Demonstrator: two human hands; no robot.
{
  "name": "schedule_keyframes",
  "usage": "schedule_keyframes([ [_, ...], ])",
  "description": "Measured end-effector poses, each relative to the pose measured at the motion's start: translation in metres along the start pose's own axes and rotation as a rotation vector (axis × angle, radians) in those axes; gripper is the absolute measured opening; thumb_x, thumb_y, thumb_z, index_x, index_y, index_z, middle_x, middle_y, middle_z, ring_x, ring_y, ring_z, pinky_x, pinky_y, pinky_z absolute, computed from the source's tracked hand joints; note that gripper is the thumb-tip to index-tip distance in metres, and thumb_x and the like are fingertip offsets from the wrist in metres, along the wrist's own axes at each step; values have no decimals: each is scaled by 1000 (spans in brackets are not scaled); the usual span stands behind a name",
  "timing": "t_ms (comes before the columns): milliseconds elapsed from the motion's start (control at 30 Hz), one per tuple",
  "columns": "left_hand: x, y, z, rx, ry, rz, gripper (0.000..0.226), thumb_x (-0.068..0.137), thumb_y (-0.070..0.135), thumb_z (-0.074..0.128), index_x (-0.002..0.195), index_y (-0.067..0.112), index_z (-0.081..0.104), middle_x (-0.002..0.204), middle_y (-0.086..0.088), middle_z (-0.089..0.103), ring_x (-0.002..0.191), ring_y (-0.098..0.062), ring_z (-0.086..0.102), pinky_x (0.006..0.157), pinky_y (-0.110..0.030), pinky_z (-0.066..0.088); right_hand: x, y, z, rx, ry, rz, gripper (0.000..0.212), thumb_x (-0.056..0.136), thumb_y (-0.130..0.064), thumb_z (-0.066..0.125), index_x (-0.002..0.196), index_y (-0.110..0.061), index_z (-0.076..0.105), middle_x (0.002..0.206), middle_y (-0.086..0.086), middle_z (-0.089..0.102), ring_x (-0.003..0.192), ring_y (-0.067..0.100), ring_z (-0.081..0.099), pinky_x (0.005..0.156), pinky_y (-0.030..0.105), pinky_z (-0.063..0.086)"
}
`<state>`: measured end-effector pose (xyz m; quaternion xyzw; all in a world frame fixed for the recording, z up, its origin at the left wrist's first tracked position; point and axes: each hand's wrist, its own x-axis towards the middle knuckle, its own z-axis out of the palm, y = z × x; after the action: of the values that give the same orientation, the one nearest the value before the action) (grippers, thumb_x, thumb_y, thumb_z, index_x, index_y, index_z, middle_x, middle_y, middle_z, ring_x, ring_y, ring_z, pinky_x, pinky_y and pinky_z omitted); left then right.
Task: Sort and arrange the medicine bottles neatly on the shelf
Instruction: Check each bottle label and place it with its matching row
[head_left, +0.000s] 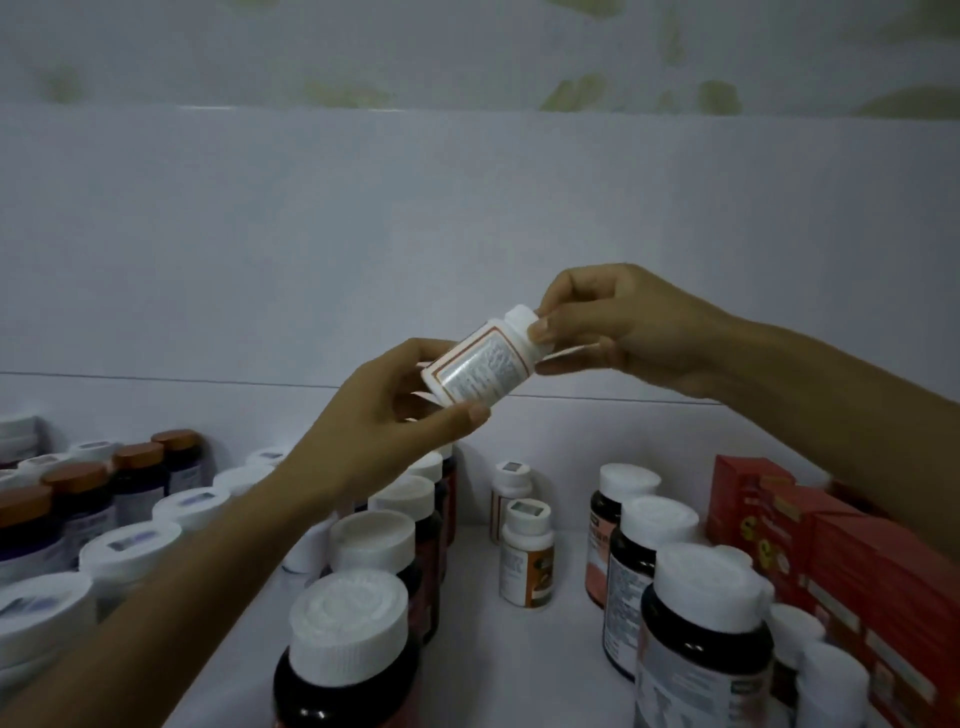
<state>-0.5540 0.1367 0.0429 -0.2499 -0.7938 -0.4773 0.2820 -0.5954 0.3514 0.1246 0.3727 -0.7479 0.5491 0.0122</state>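
Dark glossy bottles (83, 499) with brown and white caps crowd the left of the smooth white shelf (519, 665). The left hand (384, 410) grips the base of a small white plastic bottle (480, 364), tilted in mid-air above the shelf. The right hand (623, 332) pinches its cap. Below, bare shelf surrounds 2 small bottles (525, 561). Red boxes (831, 545) line the right edge.

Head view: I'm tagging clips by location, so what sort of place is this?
Probably a pharmacy or home medicine cupboard: rows of capped pill bottles, red boxes, and a small white bottle held between the left hand and right hand.
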Motion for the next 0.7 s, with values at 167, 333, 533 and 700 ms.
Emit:
schedule_keyframes([
  [167, -3, -2, -1, 40, 96, 67, 56, 63, 51, 71, 115, 32, 60, 102, 14, 69, 89, -12, 69, 72, -21, 55, -1, 2, 6, -73, -103, 123, 49, 75, -40, 64, 113, -9, 58, 102, 14, 69, 84, 27, 72, 67, 30, 59],
  [333, -1, -5, -2, 39, 86, 42, 65, 62, 43, 78, 121, 33, 56, 106, 14, 67, 90, -13, 68, 70, -22, 57, -5, 5, 5, -112, -131, 94, 30, 89, -30, 57, 110, -9, 60, 90, 13, 72, 78, 22, 70, 64, 27, 57],
  [533, -1, -1, -2, -104, 76, -25, 48, 70, 40, 80, 113, 31, 60, 106, 7, 69, 91, -18, 70, 70, -29, 59, -9, 10, 5, -63, -126, 97, 22, 93, -16, 55, 114, -12, 59, 97, 14, 72, 88, 27, 71, 68, 29, 59],
  [700, -5, 3, 2, 8, 148, 37, 51, 67, 43, 80, 113, 34, 58, 108, 12, 65, 93, -8, 66, 72, -22, 57, -11, 10, 9, -59, -149, 144, 49, 78, -45, 55, 115, -13, 58, 95, 15, 72, 79, 25, 71, 62, 27, 58],
])
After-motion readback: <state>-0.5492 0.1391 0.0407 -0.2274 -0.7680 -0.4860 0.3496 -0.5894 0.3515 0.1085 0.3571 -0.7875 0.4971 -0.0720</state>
